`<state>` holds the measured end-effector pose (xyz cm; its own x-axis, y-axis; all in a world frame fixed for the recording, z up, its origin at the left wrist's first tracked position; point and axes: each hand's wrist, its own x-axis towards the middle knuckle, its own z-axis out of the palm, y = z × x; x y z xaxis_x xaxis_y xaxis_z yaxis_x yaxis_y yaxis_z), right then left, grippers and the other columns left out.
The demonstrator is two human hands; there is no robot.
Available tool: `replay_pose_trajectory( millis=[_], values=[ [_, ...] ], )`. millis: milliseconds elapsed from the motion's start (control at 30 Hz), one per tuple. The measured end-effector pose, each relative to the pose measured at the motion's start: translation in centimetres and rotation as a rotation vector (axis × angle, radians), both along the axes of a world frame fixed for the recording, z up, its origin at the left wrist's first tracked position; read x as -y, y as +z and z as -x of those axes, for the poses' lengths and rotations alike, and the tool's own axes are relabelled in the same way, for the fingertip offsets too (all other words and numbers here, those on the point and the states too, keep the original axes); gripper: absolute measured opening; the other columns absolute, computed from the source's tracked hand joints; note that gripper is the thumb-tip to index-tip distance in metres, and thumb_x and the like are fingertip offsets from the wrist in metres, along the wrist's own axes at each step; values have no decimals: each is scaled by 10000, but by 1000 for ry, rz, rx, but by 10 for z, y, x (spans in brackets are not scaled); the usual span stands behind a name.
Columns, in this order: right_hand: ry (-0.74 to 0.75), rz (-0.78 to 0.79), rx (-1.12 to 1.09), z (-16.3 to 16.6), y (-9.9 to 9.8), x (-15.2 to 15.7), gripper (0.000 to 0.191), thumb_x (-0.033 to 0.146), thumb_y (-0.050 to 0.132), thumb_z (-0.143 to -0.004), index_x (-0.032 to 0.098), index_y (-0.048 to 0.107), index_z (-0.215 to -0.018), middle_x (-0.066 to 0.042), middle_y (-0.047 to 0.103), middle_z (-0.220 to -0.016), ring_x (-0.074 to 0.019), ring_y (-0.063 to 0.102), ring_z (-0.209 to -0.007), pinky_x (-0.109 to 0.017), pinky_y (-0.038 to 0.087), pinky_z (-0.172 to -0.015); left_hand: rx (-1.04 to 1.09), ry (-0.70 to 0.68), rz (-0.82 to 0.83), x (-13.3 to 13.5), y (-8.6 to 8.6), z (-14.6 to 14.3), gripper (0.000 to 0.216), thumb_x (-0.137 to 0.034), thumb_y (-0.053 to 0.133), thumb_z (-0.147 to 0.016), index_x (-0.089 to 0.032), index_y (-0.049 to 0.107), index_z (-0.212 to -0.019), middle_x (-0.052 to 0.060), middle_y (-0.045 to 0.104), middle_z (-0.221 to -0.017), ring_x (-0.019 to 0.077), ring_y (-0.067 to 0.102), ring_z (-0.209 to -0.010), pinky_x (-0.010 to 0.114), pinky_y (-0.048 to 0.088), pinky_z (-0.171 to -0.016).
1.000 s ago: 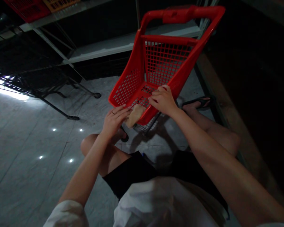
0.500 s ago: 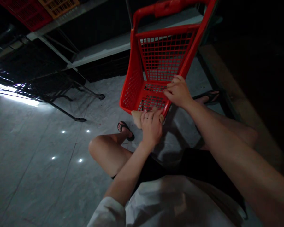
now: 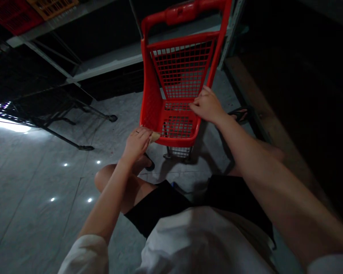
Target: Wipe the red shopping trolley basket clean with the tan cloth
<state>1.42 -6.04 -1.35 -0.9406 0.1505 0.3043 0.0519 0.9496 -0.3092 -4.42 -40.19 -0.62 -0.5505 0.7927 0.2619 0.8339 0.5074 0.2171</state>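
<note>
A red plastic shopping trolley [image 3: 151, 102] with mesh walls stands on the floor in front of my knees, its handle at the top. My left hand [image 3: 135, 144] is closed on a small tan cloth [image 3: 154, 136] and presses it against the near left corner of the basket rim. My right hand [image 3: 207, 105] grips the basket's right rim, fingers curled over the edge. I sit low, with black shorts and sandals showing.
Grey tiled floor [image 3: 40, 182] spreads to the left with light spots on it. A dark metal rack on legs [image 3: 63, 110] stands at the left. White shelves [image 3: 108, 62] run behind the trolley. A wooden ledge [image 3: 263, 102] lies at the right.
My left hand slid with the cloth along the near rim, first to the right, then back to the left corner. My right hand stayed on the right rim; the view shifted.
</note>
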Motion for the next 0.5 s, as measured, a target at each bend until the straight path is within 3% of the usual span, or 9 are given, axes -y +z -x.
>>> replay_pose_trajectory(
  millis=[133,300,400,500],
  values=[
    [42,127,-216,15,-14,25,444,339,451,-1028,193,798,-795,-98,728,-764,-283,644,-999,-639,277,-1258,-63,265,-113,-41,-14,-35,351,-294,380,-1054,-193,713,-1003,112,746,-1001,311,670,-1041,532,486,-1058],
    [91,312,-322,20,-19,21,413,398,498,-1015,247,797,-773,-62,739,-753,-281,652,-1008,-672,209,-1274,-21,346,-216,-111,-27,-101,313,-296,464,-1068,-193,747,-1153,103,793,-997,247,725,-957,396,511,-972],
    [97,491,-313,-3,-8,21,352,430,498,-1022,256,804,-1022,-58,792,-970,-275,676,-1095,-671,205,-1272,82,299,-318,-118,-16,-106,289,-296,498,-1066,-197,763,-1128,86,810,-1001,212,751,-924,325,529,-906],
    [124,723,-372,-49,1,56,435,509,510,-1020,282,664,-1357,-60,755,-1239,-253,675,-1205,-606,264,-1279,228,284,-596,-116,7,-96,247,-263,517,-1059,-193,741,-1134,62,805,-1067,175,751,-967,282,549,-881]
  ],
)
